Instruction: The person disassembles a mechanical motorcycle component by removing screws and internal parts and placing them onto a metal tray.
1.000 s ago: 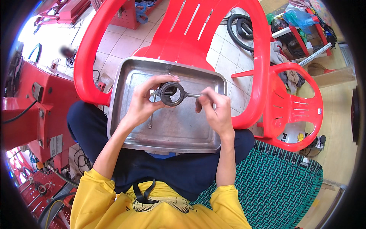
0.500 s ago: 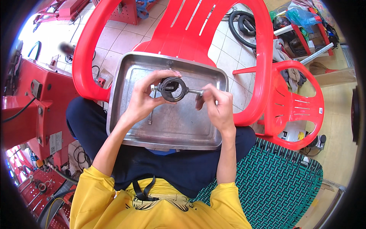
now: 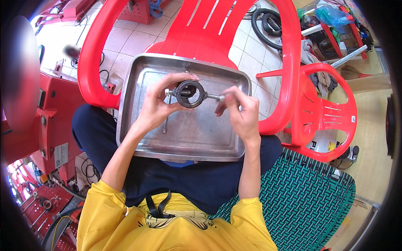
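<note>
My left hand [image 3: 154,103] is closed round a dark metal ring clamp [image 3: 180,98], thumb below and fingers above, holding it over a shallow metal tray [image 3: 197,136]. The clamp's opening faces up toward me. From its right side sticks out a threaded bolt [image 3: 212,97], and my right hand [image 3: 245,113] pinches its outer end with thumb and forefinger. These fingers are slightly blurred. On the clamp's left side, beside my left palm, a second bolt [image 3: 166,119] hangs down at a slant over the tray.
The tray rests between my lap and a red plastic chair [image 3: 184,48]. Another red chair [image 3: 326,113] stands to the right, near a green woven seat [image 3: 301,201]. Red machinery [image 3: 63,121] is on the left. A black tube [image 3: 261,25] lies on the tiled floor.
My right fingers have shifted slightly at the bolt's end, and the clamp is tilted a little differently. A blurred pinkish shape has appeared at the far left edge.
</note>
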`<state>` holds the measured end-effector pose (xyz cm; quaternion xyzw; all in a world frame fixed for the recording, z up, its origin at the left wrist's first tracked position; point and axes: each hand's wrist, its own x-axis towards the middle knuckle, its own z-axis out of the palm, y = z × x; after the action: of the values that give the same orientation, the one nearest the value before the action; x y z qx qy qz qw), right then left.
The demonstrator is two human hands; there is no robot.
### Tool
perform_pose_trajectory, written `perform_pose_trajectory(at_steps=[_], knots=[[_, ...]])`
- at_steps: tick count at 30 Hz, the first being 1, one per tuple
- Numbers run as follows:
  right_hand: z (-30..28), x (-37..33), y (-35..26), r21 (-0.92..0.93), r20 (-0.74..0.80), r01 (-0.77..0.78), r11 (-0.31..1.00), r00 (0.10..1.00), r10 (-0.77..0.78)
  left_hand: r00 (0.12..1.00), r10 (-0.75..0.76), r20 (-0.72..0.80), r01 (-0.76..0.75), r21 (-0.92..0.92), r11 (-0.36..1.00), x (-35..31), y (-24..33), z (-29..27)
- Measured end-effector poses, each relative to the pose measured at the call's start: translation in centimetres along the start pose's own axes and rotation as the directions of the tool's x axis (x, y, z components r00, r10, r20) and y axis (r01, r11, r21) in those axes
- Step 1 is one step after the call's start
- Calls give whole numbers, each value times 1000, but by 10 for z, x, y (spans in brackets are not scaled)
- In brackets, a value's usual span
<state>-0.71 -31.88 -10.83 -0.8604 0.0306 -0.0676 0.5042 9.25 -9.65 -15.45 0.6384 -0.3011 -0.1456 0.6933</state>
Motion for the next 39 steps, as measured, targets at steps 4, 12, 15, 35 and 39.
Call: perform_pose_trajectory(at_steps=[4, 12, 15, 35, 39], knots=[[3, 1, -15, -37, -51, -36, 999, 998, 35, 1000, -13, 0, 13, 2, 1000, -1, -1, 1], [0, -2, -12, 4, -19, -6, 1000, 1000, 6, 1000, 15, 1, -15, -15, 1000, -1, 0, 2], [0, -1, -10, -24, -23, 14, 1000, 1000, -15, 1000, 21, 2, -21, 5, 1000, 0, -3, 0], [5, -1, -11, 13, -34, -4, 1000, 999, 5, 1000, -6, 5, 6, -12, 1000, -1, 0, 1], [0, -1, -4, -33, 51, -51, 998, 997, 53, 1000, 7, 14, -7, -13, 1000, -1, 1, 1]])
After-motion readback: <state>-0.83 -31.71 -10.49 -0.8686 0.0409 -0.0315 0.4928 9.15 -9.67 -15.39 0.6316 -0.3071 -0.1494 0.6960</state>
